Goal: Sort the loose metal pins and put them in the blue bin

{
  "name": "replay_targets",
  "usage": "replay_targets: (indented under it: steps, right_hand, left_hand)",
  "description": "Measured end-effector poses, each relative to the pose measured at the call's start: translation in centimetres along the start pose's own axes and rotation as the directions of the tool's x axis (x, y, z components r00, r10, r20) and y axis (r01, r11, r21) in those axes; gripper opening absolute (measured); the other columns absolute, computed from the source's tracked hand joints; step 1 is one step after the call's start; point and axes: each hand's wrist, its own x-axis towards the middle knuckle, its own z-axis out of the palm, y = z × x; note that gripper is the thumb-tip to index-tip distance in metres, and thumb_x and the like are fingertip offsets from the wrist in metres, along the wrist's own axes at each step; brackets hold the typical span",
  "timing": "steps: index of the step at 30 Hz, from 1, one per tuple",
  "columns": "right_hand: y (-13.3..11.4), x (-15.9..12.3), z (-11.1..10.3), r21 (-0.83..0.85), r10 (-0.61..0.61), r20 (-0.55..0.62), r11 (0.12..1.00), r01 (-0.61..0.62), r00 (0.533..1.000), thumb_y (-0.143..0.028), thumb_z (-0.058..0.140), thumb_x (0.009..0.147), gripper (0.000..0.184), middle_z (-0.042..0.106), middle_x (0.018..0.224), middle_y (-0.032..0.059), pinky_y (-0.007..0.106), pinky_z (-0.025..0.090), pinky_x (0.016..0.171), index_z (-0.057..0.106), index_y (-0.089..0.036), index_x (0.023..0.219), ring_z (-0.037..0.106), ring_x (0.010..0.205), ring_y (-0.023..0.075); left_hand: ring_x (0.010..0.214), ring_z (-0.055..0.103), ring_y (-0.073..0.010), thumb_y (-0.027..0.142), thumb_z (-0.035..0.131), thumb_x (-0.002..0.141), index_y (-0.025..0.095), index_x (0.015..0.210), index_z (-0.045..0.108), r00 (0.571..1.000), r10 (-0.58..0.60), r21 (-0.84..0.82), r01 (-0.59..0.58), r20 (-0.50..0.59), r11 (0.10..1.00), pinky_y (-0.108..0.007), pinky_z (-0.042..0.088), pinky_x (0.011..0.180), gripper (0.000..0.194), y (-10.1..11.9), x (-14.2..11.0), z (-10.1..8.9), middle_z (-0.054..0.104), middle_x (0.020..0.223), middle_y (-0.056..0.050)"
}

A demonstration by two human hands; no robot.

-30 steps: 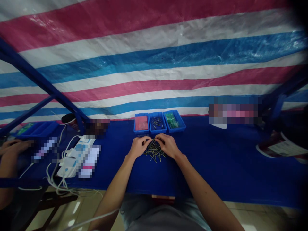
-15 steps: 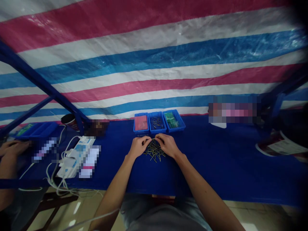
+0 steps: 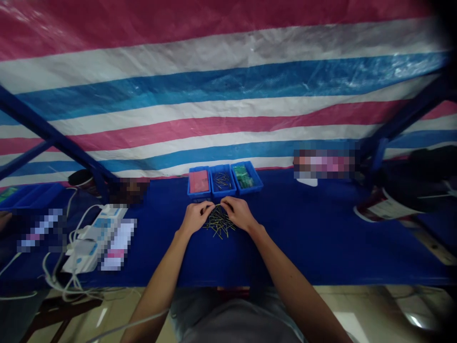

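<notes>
Screws (image 3: 220,225) lie piled between and just below both hands (image 3: 217,212).

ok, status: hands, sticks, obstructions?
Left hand and right hand pinching what looks like one thin stick. Loose stick pile on blue table. Blue bins beyond, not blocking.

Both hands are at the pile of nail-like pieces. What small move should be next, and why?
Probably lift slightly the piece seemingly pinched between the left hand and right hand, since their fingers nearly meet at the pile's far edge, where crossed pieces could catch it.
</notes>
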Motion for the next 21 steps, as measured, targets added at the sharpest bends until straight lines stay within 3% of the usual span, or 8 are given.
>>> replay_targets:
  steps: [7, 15, 21]
  right_hand:
    - [0.11, -0.05, 0.25, 0.024, 0.025, -0.023, 0.999, -0.025, 0.999, -0.032, 0.057, 0.095, 0.018, 0.071, 0.081, 0.0015, 0.027, 0.045, 0.066, 0.068, -0.024, 0.108, 0.064, 0.069, 0.0168]
    - [0.21, 0.05, 0.34, 0.032, -0.011, -0.018, 0.999, 0.012, 1.000, -0.029, 0.054, 0.098, 0.017, 0.073, 0.094, 0.0033, 0.027, 0.047, 0.073, 0.070, -0.024, 0.099, 0.067, 0.082, 0.0178]
    - [0.04, 0.08, 0.08, 0.001, -0.020, -0.010, 1.000, 0.020, 1.000, -0.029, 0.051, 0.099, 0.019, 0.072, 0.089, 0.0032, 0.027, 0.045, 0.072, 0.069, -0.023, 0.095, 0.067, 0.081, 0.0180]
  left_hand:
    - [0.052, 0.047, -0.0093, 0.038, 0.054, 0.097, 0.019, 0.098, 0.075, 1.000, -0.016, 0.022, 0.016, 0.027, 1.000, -0.021, 0.035, 0.058, 0.029, 0.49, 0.02, -0.24, 0.057, 0.058, 0.003]
    - [0.052, 0.046, -0.0088, 0.036, 0.055, 0.096, 0.019, 0.097, 0.075, 1.000, -0.008, 0.006, 0.008, 0.015, 1.000, -0.020, 0.035, 0.058, 0.026, 0.37, 0.01, -0.17, 0.056, 0.057, 0.004]
    - [0.052, 0.045, -0.0087, 0.037, 0.055, 0.096, 0.019, 0.097, 0.076, 1.000, -0.004, 0.005, 0.004, 0.012, 1.000, -0.020, 0.035, 0.059, 0.028, 0.41, -0.02, -0.19, 0.054, 0.056, 0.004]
